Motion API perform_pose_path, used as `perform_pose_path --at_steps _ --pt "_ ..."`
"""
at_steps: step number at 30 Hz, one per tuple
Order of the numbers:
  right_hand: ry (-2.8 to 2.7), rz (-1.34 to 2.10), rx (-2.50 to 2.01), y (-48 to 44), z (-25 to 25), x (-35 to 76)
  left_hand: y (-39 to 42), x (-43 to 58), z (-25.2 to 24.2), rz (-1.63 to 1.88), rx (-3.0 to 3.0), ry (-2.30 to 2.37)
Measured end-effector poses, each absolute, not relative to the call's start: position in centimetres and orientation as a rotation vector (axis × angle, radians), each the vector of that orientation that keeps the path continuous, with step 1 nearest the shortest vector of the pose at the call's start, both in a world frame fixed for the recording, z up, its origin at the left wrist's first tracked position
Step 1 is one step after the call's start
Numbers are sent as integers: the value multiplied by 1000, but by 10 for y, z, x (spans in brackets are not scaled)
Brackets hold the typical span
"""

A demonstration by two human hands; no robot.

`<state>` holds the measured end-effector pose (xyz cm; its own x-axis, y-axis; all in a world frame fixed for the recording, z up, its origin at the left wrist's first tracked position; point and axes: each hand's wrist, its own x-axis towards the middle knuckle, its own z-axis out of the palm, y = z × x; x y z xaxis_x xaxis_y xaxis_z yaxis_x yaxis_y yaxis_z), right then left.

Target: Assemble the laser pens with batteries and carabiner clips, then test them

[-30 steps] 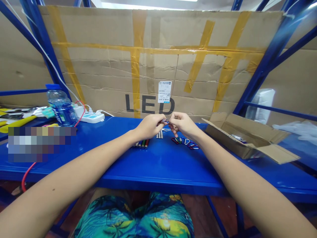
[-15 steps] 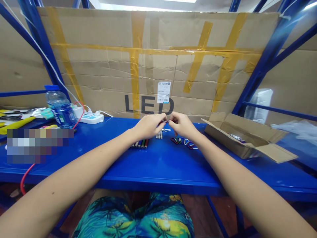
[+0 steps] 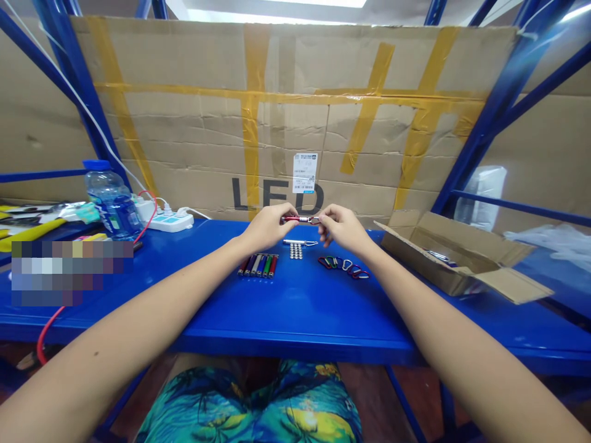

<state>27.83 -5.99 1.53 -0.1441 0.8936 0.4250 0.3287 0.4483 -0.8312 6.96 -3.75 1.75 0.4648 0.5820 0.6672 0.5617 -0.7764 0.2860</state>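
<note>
My left hand [image 3: 266,226] pinches one end of a small red keychain flashlight [image 3: 295,219], held level above the blue table [image 3: 300,307]. My right hand [image 3: 339,226] pinches its other end, at the metal ring. Below the hands lie a row of several coloured flashlight tubes [image 3: 258,266], a cluster of small silver button cells [image 3: 296,250], a silver flashlight piece [image 3: 298,242] and several coloured carabiner clips [image 3: 344,266].
An open cardboard box [image 3: 462,261] sits at the right. At the left stand a water bottle [image 3: 113,203], a white power strip [image 3: 170,219] with a red cable, and yellow items. A taped cardboard sheet marked LED [image 3: 286,123] backs the table. Blue rack posts frame both sides.
Both hands have risen a little and drawn slightly apart, so the red flashlight now shows lengthwise between them. The row of tubes beneath the left hand is now uncovered.
</note>
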Motion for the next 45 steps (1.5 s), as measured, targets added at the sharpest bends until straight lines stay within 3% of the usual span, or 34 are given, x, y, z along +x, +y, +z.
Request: perform_pose_path --at_steps 8,16,23,28,45 --pt "-1760 1073 -946 -64 19 280 -44 75 18 1246 2576 809" --pt "-1911 982 -927 -66 14 275 -48 84 13 1272 2685 756" --pt "-1783 890 -994 -57 6 276 -32 77 22 1251 1891 669" --pt "-1773 723 -1010 -52 2 279 -26 66 23 1181 1656 625" --pt "-1718 687 -1092 -66 11 269 -29 68 19 1085 1601 626"
